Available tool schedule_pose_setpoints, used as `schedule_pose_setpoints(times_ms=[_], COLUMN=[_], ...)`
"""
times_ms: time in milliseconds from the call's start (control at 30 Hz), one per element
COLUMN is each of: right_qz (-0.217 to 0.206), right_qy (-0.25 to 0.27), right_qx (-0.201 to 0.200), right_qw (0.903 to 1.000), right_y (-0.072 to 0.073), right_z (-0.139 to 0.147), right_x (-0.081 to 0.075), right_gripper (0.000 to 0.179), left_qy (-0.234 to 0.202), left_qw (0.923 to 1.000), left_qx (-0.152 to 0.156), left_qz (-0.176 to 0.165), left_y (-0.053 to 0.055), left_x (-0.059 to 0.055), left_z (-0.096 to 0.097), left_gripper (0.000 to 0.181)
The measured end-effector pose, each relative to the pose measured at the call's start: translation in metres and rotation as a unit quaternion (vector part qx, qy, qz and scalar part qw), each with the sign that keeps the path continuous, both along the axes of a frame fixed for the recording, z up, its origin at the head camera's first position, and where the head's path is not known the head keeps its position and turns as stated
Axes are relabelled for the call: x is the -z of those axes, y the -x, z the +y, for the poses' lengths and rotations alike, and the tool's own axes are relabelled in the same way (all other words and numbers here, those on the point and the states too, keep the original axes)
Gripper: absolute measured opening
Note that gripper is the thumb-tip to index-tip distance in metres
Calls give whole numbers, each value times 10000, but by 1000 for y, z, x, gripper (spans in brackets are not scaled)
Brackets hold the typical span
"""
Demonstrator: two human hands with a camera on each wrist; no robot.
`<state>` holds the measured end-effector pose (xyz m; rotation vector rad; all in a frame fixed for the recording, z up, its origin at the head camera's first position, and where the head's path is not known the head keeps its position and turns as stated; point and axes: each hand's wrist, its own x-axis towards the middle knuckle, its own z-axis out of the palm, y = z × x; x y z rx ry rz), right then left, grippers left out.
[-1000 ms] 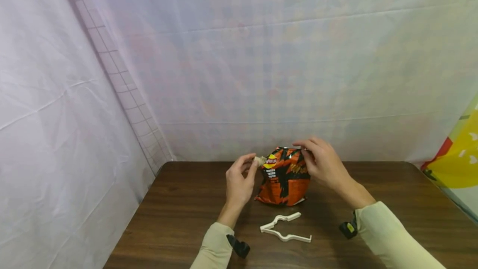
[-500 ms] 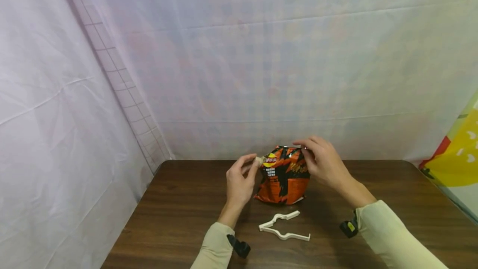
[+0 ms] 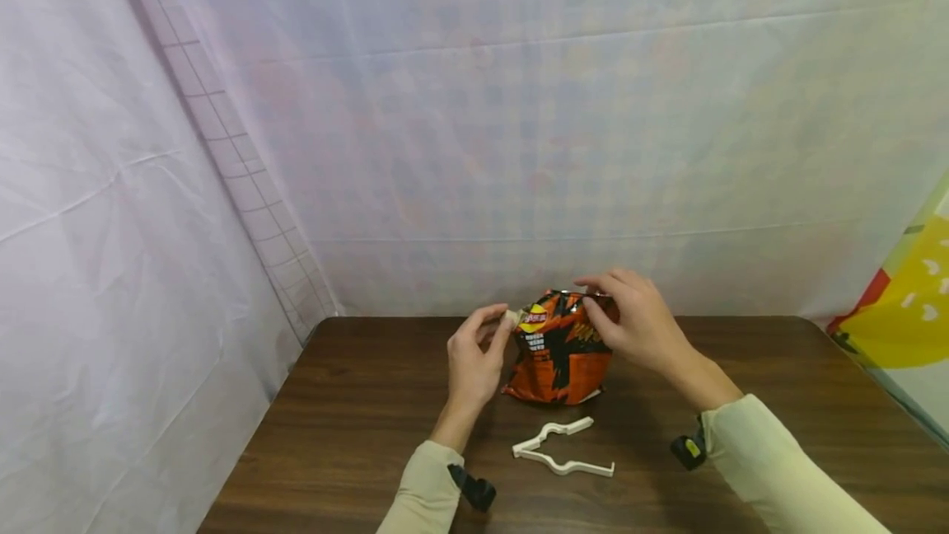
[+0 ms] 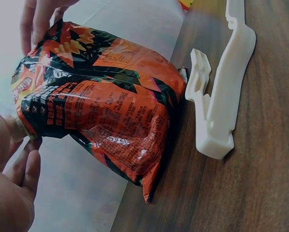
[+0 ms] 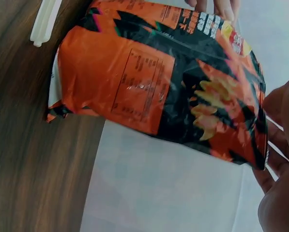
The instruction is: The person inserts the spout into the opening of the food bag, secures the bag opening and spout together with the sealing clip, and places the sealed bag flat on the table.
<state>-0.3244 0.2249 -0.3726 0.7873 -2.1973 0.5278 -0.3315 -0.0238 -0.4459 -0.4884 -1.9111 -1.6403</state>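
An orange and black chip bag (image 3: 563,365) stands on the table, leaning towards the back, its printed side facing me. My left hand (image 3: 473,361) pinches its upper left corner between thumb and fingers; a small pale bit shows at those fingertips. At the upper right, my right hand (image 3: 639,324) grips the top edge, with the thumb in front and fingers behind, partly hidden. The bag's top is creased and drawn in at the left corner. In front of it lies a white plastic bag clip (image 4: 226,101), its two arms spread in a V and touched by neither hand.
The dark wooden table (image 3: 356,419) ends just behind the bag, against a pale hanging sheet (image 3: 519,147). A yellow and red patterned cloth (image 3: 900,303) hangs past the right corner. Each sleeve carries a black wrist camera (image 3: 471,488).
My right thumb and fingers have slid a little left along the bag's top edge. The left hand keeps its pinch, and the clip stays where it was.
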Motion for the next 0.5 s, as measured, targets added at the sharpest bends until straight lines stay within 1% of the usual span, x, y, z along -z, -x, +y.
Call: schedule_pose_setpoints(times_ms=[100,133,267,400,500], right_qz=[-75,-91,-305,-560,-700], right_qy=[-52,-80,-245,-541,-811], right_qx=[-65,-83,-184,-245,-214], right_qw=[9999,9999,9991,9967,9940], right_y=[-1,-1,0,1,2], right_z=[-7,-10,-19,-26,-30], right_x=[-5,-6,-14,-19,-20], right_gripper=[31,32,39,45,48], left_qy=[85,122,168,164,152], left_qw=[9999,9999,9998,9998,9999], left_qx=[1,0,-57,-34,9], left_qz=[-58,-80,47,61,19], left_y=[-1,2,3,4,4], left_x=[-1,2,1,1,0], left_z=[-1,-2,0,2,4], left_gripper=[22,22,22,22,22])
